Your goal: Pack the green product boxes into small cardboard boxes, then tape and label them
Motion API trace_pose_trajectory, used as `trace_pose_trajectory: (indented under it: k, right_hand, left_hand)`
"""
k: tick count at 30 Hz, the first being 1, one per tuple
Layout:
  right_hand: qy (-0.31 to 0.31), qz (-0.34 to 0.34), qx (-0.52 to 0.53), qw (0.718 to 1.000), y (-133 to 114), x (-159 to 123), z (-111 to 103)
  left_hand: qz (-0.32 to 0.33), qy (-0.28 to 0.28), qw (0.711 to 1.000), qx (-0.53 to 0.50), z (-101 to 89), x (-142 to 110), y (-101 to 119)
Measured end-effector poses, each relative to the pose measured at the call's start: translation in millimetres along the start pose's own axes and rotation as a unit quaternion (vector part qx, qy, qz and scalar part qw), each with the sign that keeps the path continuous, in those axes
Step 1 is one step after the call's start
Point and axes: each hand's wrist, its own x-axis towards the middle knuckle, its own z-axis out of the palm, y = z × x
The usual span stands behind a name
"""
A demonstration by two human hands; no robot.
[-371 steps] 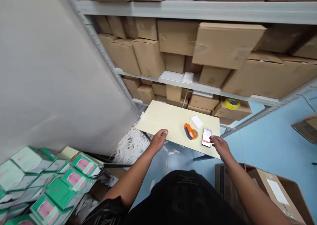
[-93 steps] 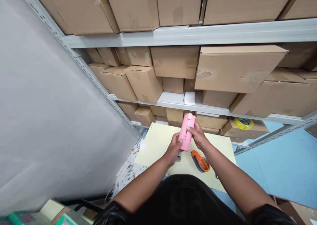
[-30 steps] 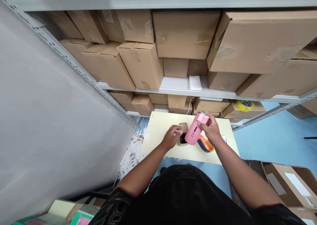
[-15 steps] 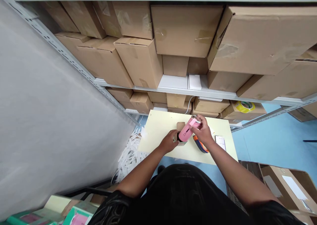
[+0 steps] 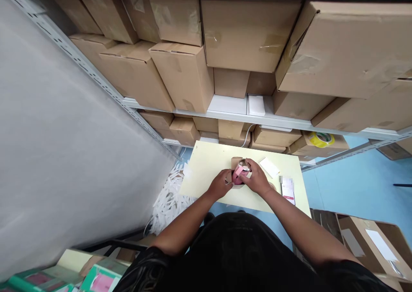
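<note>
A pink bottle (image 5: 238,174) stands sunk into a small open cardboard box (image 5: 236,161) on the pale yellow table (image 5: 206,167); only its top shows. My right hand (image 5: 256,179) is closed over the bottle's top. My left hand (image 5: 219,184) grips the box's left side. A phone (image 5: 287,188) lies on the table to the right of my hands, and a white card (image 5: 269,167) lies behind it.
Metal shelving (image 5: 231,114) packed with brown cartons rises behind the table. A yellow tape roll (image 5: 319,139) sits on a carton at right. A large open carton (image 5: 363,240) stands on the blue floor at lower right. White paper strips (image 5: 167,202) litter the floor left of the table.
The pink bottle, held tilted above the box half a second ago, has gone down into it. My right hand followed it down and now covers the orange tape dispenser.
</note>
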Motion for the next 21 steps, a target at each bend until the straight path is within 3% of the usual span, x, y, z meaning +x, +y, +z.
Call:
trace_pose_trajectory:
  k: [6,15,21]
  right_hand:
    - [-0.057,-0.034,-0.041,0.997,7,-16,13]
    - [-0.066,-0.03,-0.066,0.995,15,-22,16]
    - [-0.056,-0.018,-0.039,0.998,18,-23,16]
  left_hand:
    - [-0.014,0.006,1.0,-0.017,1.0,0,6]
    - [0.02,-0.034,0.997,-0.06,1.4,-3,21]
    - [-0.039,0.012,0.999,0.0,1.3,4,31]
